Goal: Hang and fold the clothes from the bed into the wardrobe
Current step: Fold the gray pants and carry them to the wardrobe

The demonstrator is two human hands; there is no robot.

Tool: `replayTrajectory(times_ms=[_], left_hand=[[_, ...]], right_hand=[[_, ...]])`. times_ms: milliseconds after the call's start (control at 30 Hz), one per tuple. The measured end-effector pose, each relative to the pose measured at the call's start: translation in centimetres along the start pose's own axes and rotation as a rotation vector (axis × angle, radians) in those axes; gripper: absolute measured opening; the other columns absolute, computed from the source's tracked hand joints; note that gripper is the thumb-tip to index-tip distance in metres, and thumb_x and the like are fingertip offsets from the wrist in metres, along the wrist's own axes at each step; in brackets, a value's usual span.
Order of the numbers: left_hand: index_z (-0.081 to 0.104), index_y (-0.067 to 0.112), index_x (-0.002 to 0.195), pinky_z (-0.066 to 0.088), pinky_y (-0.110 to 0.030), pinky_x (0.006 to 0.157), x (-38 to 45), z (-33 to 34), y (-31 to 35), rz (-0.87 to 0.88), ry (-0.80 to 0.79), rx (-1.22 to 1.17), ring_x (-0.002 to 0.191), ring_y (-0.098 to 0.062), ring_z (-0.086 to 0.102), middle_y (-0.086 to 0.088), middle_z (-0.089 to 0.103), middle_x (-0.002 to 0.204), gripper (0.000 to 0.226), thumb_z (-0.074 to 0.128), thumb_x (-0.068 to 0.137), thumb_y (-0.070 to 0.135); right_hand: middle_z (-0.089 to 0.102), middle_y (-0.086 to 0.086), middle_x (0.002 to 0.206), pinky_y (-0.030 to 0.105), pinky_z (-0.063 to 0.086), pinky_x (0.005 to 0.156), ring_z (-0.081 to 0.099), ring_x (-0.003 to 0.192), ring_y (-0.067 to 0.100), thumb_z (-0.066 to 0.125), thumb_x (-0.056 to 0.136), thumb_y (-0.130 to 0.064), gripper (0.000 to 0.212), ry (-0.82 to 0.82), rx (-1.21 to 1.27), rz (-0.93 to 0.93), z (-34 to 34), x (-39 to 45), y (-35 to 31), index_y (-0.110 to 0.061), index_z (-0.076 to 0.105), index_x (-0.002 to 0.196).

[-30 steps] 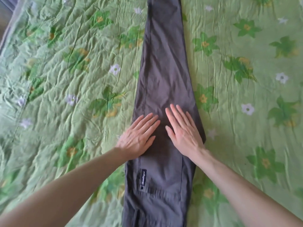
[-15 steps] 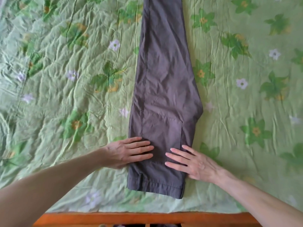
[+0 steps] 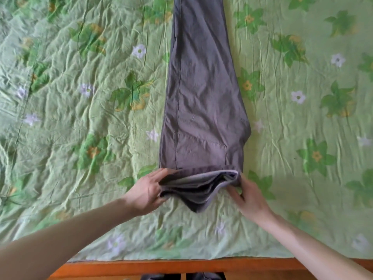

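A pair of long grey cotton trousers (image 3: 203,87) lies lengthwise down the middle of the green flowered bedspread (image 3: 80,118), its waist end near the wooden bed edge (image 3: 161,266). The left hand (image 3: 146,191) and right hand (image 3: 249,196) each pinch a side of the lifted waistband. The middle sags between them, so the fold could land crooked and bunch.

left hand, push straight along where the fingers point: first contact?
Likely the right hand: the left hand points right across the lifted waistband of the grey trousers it already grips. Depth unclear.
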State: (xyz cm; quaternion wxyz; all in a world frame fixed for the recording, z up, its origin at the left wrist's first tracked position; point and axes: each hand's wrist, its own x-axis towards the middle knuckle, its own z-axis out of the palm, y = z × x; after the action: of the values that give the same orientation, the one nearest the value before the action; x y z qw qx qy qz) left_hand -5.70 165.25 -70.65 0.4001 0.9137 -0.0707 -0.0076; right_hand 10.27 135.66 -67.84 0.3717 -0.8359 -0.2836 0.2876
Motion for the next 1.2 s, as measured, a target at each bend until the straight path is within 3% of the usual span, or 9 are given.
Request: replayTrajectory(times_ms=[100, 200, 300, 433, 567, 700, 833, 1000, 1200], left_hand=[[0.066, 0.019, 0.101, 0.049, -0.02, 0.062, 1.5, 0.1, 1.4, -0.277, 0.274, -0.102, 0.069, -0.006, 0.062, 0.006, 0.069, 0.088, 0.041, 0.043, 0.109, 0.053], [0.054, 0.016, 0.079, 0.031, -0.01, 0.045, 4.1, 0.1, 1.7, -0.452, 0.396, -0.052, 0.044, -0.013, 0.045, 0.01, 0.047, 0.054, 0.039, 0.056, 0.103, 0.046], [0.044, 0.01, 0.066, 0.028, -0.016, 0.041, 6.5, 0.0, 1.4, -0.608, 0.468, -0.043, 0.041, -0.01, 0.031, 0.004, 0.037, 0.047, 0.051, 0.068, 0.1, 0.039], [0.033, 0.016, 0.059, 0.026, -0.031, 0.047, 8.9, 0.7, 0.4, -0.886, 0.469, -0.038, 0.047, -0.019, 0.033, 0.001, 0.036, 0.048, 0.061, 0.067, 0.098, 0.049], [0.047, 0.019, 0.071, 0.045, -0.036, 0.059, 10.7, 0.8, 0.9, -1.062, 0.43, 0.08, 0.063, -0.028, 0.058, 0.002, 0.055, 0.062, 0.046, 0.063, 0.097, 0.054], [0.051, 0.014, 0.116, 0.044, -0.04, 0.08, 9.4, 1.6, 1.5, -0.635, 0.581, 0.282, 0.094, -0.027, 0.052, -0.007, 0.058, 0.108, 0.028, 0.069, 0.099, 0.028], [0.059, 0.003, 0.141, 0.042, -0.047, 0.114, 7.6, 1.8, -0.1, -0.055, 0.222, 0.416, 0.136, -0.033, 0.052, -0.015, 0.059, 0.145, 0.052, 0.059, 0.102, 0.038], [0.028, 0.008, 0.164, 0.02, -0.05, 0.13, 6.4, 1.6, -1.5, -0.102, -0.137, 0.485, 0.161, -0.029, 0.016, -0.014, 0.02, 0.173, 0.096, 0.064, 0.081, 0.041], [0.033, 0.0, 0.161, 0.029, -0.054, 0.126, 7.0, 2.3, -0.5, -0.189, -0.102, 0.495, 0.16, -0.034, 0.021, -0.019, 0.025, 0.17, 0.086, 0.054, 0.077, 0.002]], right_hand=[[0.073, -0.019, 0.087, 0.017, 0.048, 0.068, 0.068, 0.079, 0.0, 0.06, 0.102, -0.045, 0.018, 0.272, 0.123, 0.083, 1.1, 1.1, -1.2, -0.028, 0.065, 0.098], [0.061, -0.013, 0.066, 0.023, 0.042, 0.058, 0.054, 0.059, 0.005, 0.064, 0.101, -0.04, 0.019, 0.446, 0.154, 0.14, 1.7, 2.1, -1.2, -0.03, 0.059, 0.086], [0.035, -0.007, 0.052, 0.027, 0.028, 0.052, 0.035, 0.048, 0.009, 0.062, 0.1, -0.041, 0.041, 0.524, 0.045, 0.214, 1.7, 3.6, -1.1, -0.032, 0.035, 0.07], [0.046, -0.007, 0.055, 0.034, 0.026, 0.056, 0.045, 0.052, 0.014, 0.057, 0.097, -0.056, 0.043, 0.566, -0.14, 0.31, 2.2, 5.7, -0.2, -0.025, 0.041, 0.072], [0.061, 0.003, 0.098, 0.037, 0.046, 0.078, 0.06, 0.09, 0.025, 0.07, 0.094, -0.045, 0.041, 0.666, -0.188, 0.277, 2.4, 6.6, 0.7, -0.014, 0.06, 0.119], [0.056, 0.014, 0.144, 0.041, 0.041, 0.109, 0.054, 0.133, 0.028, 0.065, 0.101, -0.022, 0.044, 0.528, -0.566, -0.231, 1.1, 6.6, 1.3, -0.007, 0.06, 0.142], [0.031, 0.01, 0.168, 0.051, 0.028, 0.124, 0.025, 0.157, 0.024, 0.055, 0.102, -0.053, 0.07, 0.149, -0.669, -0.341, -0.1, 6.6, 2.3, -0.012, 0.041, 0.158], [0.008, 0.014, 0.173, 0.05, 0.02, 0.128, 0.007, 0.161, 0.027, 0.058, 0.086, -0.075, 0.11, -0.06, -0.806, -0.297, -1.0, 7.0, 2.2, -0.01, 0.018, 0.165], [0.015, 0.015, 0.172, 0.05, 0.027, 0.125, 0.013, 0.16, 0.032, 0.08, 0.07, -0.041, 0.107, -0.048, -0.753, -0.365, -2.2, 6.9, 2.6, -0.009, 0.034, 0.16]])
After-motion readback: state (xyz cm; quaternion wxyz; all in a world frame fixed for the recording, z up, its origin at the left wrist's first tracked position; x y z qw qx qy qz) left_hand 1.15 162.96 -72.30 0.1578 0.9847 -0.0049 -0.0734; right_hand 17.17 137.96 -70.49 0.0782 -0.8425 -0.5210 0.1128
